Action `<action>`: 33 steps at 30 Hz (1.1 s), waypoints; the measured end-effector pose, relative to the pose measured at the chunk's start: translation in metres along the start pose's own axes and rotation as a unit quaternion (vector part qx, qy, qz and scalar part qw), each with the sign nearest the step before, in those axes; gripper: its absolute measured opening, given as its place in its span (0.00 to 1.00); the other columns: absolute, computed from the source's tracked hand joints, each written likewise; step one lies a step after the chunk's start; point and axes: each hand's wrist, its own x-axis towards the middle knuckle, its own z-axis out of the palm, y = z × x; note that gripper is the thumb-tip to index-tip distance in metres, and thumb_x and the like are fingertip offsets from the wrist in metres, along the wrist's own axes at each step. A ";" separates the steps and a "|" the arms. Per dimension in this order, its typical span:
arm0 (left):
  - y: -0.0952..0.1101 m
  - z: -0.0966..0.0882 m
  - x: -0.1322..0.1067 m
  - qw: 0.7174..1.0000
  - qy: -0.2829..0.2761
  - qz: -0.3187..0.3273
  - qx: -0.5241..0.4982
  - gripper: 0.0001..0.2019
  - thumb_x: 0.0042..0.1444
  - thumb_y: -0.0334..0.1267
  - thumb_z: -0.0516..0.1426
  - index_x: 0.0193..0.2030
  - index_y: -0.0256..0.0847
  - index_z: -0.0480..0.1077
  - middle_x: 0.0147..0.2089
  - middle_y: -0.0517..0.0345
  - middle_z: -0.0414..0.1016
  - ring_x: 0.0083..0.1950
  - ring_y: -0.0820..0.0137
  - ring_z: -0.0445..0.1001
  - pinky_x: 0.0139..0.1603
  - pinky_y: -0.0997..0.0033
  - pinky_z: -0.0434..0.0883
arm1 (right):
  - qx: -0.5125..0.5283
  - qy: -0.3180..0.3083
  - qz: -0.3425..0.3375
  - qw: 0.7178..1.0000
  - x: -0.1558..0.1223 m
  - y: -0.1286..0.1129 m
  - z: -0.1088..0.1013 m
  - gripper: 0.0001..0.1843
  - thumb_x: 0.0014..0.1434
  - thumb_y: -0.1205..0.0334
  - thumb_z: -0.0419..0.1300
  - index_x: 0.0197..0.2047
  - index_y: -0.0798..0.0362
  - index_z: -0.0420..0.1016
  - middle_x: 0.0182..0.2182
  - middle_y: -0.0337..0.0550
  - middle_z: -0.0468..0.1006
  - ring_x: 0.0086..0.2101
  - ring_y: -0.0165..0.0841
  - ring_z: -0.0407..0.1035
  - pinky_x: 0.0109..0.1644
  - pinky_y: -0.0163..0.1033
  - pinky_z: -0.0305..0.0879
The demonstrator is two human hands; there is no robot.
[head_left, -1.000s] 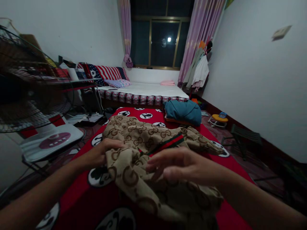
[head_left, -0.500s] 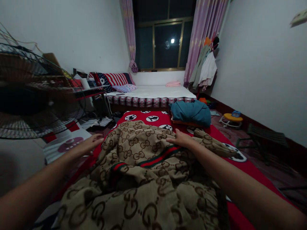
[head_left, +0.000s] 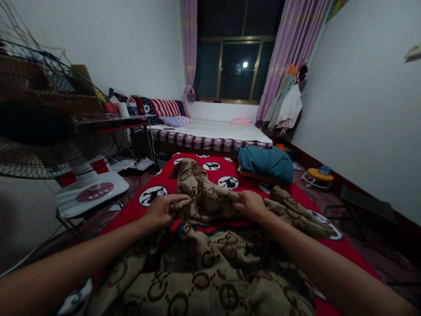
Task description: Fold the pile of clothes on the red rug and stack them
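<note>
A crumpled tan jacket (head_left: pixel 204 259) with a brown letter pattern and a red-and-green stripe is spread over the red bedcover. My left hand (head_left: pixel 161 210) is closed on the jacket's fabric left of centre, thumb pointing inward. On the other side, my right hand (head_left: pixel 251 205) pinches the same jacket, fingers partly hidden by cloth. Between the hands the fabric is bunched, and one part rises away from me past them. What looks like a sleeve lies out to the right, beyond my right wrist.
Folded teal clothing (head_left: pixel 266 163) rests at the far right of the red bedcover (head_left: pixel 217 179). A standing fan (head_left: pixel 49 127) is on the left, beside a cluttered desk (head_left: pixel 131 117). Behind is a bed with a white sheet (head_left: pixel 213 128). A yellow stool (head_left: pixel 318 174) stands right.
My left hand has moved right and inward from the jacket's edge and closed on the cloth. My right hand has closed too. The jacket's far part is gathered up, baring more red bedcover.
</note>
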 end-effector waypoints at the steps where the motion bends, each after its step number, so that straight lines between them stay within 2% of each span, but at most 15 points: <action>1: 0.006 -0.014 0.006 0.999 0.005 0.034 0.022 0.23 0.48 0.30 0.56 0.52 0.43 0.74 0.50 0.54 0.78 0.51 0.61 0.75 0.52 0.64 0.71 | 0.014 0.038 0.005 0.999 -0.002 0.002 -0.011 0.14 0.55 0.58 0.56 0.41 0.49 0.80 0.33 0.45 0.81 0.37 0.41 0.75 0.38 0.39 0.63; 4: 0.025 -0.057 0.043 0.981 0.066 0.150 0.101 0.18 0.53 0.32 0.55 0.51 0.43 0.75 0.49 0.56 0.77 0.51 0.64 0.73 0.54 0.67 0.67 | 0.027 0.168 0.043 0.985 0.008 0.012 -0.046 0.17 0.56 0.54 0.54 0.43 0.48 0.79 0.30 0.44 0.80 0.35 0.41 0.74 0.36 0.39 0.63; 6: 0.031 -0.080 0.082 0.965 0.098 0.176 0.167 0.18 0.58 0.32 0.51 0.53 0.40 0.73 0.50 0.56 0.73 0.54 0.61 0.70 0.57 0.63 0.64 | 0.023 0.246 0.079 0.966 0.027 0.020 -0.063 0.21 0.57 0.51 0.53 0.49 0.48 0.77 0.33 0.45 0.80 0.38 0.44 0.73 0.38 0.41 0.65; 8: 0.028 -0.094 0.124 0.952 0.105 0.153 0.242 0.21 0.61 0.30 0.46 0.59 0.35 0.69 0.54 0.52 0.68 0.61 0.55 0.63 0.59 0.55 0.59 | 0.022 0.280 0.099 0.955 0.051 0.028 -0.068 0.26 0.58 0.49 0.54 0.57 0.49 0.71 0.40 0.49 0.79 0.43 0.46 0.72 0.43 0.44 0.66; 9: 0.023 -0.096 0.141 0.950 0.122 0.119 0.261 0.21 0.59 0.29 0.51 0.60 0.34 0.67 0.57 0.48 0.66 0.63 0.51 0.60 0.61 0.51 0.58 | 0.024 0.279 0.103 0.955 0.062 0.032 -0.065 0.30 0.57 0.48 0.55 0.60 0.52 0.67 0.44 0.51 0.77 0.45 0.47 0.71 0.46 0.46 0.66; 12: 0.007 -0.083 0.167 0.958 0.168 0.027 0.231 0.29 0.56 0.39 0.59 0.62 0.27 0.62 0.68 0.36 0.52 0.68 0.40 0.48 0.62 0.45 0.54 | 0.033 0.257 0.076 0.963 0.076 0.046 -0.043 0.39 0.55 0.47 0.59 0.65 0.58 0.58 0.54 0.58 0.70 0.53 0.49 0.64 0.55 0.49 0.63; 15: 0.004 -0.046 0.145 0.973 0.117 0.059 0.192 0.26 0.61 0.46 0.52 0.59 0.27 0.65 0.69 0.38 0.51 0.68 0.45 0.50 0.63 0.48 0.55 | 0.065 0.252 -0.026 0.965 0.049 0.058 -0.013 0.31 0.59 0.52 0.56 0.62 0.56 0.61 0.57 0.56 0.67 0.56 0.45 0.62 0.60 0.49 0.60; 18: 0.021 -0.002 0.090 0.976 0.016 0.133 0.170 0.22 0.61 0.49 0.53 0.57 0.39 0.70 0.67 0.48 0.59 0.66 0.56 0.59 0.64 0.57 0.58 | 0.100 0.254 -0.137 0.952 -0.007 0.066 0.012 0.21 0.61 0.59 0.54 0.57 0.51 0.66 0.56 0.52 0.68 0.56 0.41 0.64 0.60 0.50 0.62; 21: 0.048 0.032 0.031 0.962 -0.110 0.208 0.140 0.34 0.49 0.55 0.62 0.62 0.48 0.65 0.68 0.45 0.57 0.68 0.48 0.56 0.66 0.45 0.55 | 0.055 0.271 -0.214 0.937 -0.061 0.074 0.029 0.21 0.60 0.67 0.53 0.56 0.47 0.66 0.56 0.48 0.70 0.57 0.42 0.63 0.62 0.56 0.57; 23: 0.065 0.046 0.002 0.949 -0.147 0.238 0.145 0.40 0.45 0.55 0.64 0.65 0.51 0.60 0.70 0.46 0.54 0.69 0.46 0.52 0.67 0.40 0.49 | 0.018 0.248 -0.277 0.928 -0.086 0.080 0.038 0.24 0.59 0.71 0.52 0.57 0.45 0.65 0.55 0.46 0.72 0.57 0.41 0.62 0.63 0.58 0.54; 25: 0.075 0.055 -0.013 0.943 -0.157 0.239 0.169 0.40 0.46 0.50 0.63 0.67 0.52 0.56 0.71 0.46 0.51 0.69 0.46 0.52 0.67 0.41 0.49 | -0.010 0.192 -0.330 0.924 -0.099 0.084 0.047 0.26 0.58 0.74 0.50 0.59 0.45 0.64 0.54 0.45 0.73 0.57 0.38 0.63 0.63 0.52 0.57; 27: 0.079 0.064 -0.018 0.944 -0.162 0.206 0.203 0.40 0.48 0.42 0.62 0.68 0.50 0.53 0.70 0.42 0.51 0.67 0.46 0.56 0.63 0.43 0.56 | -0.037 0.153 -0.318 0.935 -0.099 0.087 0.056 0.30 0.58 0.76 0.47 0.61 0.49 0.62 0.58 0.47 0.70 0.57 0.37 0.62 0.61 0.47 0.60; 29: 0.076 0.073 -0.016 0.942 -0.174 0.167 0.234 0.44 0.46 0.36 0.60 0.70 0.48 0.48 0.64 0.40 0.60 0.60 0.48 0.65 0.57 0.48 0.63 | -0.072 0.131 -0.248 0.957 -0.090 0.086 0.063 0.34 0.55 0.78 0.46 0.65 0.54 0.57 0.60 0.52 0.67 0.56 0.38 0.63 0.58 0.45 0.61; 31: 0.072 0.083 -0.011 0.935 -0.184 0.146 0.264 0.45 0.45 0.32 0.58 0.71 0.45 0.47 0.54 0.41 0.69 0.52 0.52 0.70 0.51 0.54 0.68 | -0.112 0.097 -0.171 0.974 -0.077 0.084 0.065 0.37 0.54 0.78 0.47 0.67 0.58 0.54 0.56 0.54 0.71 0.52 0.40 0.66 0.55 0.46 0.60; 33: 0.068 0.089 -0.005 0.927 -0.184 0.140 0.294 0.42 0.45 0.27 0.56 0.70 0.41 0.50 0.47 0.44 0.73 0.47 0.56 0.71 0.47 0.59 0.69 | -0.145 0.052 -0.119 0.981 -0.063 0.081 0.063 0.31 0.55 0.76 0.48 0.63 0.57 0.62 0.47 0.53 0.77 0.47 0.41 0.69 0.52 0.46 0.58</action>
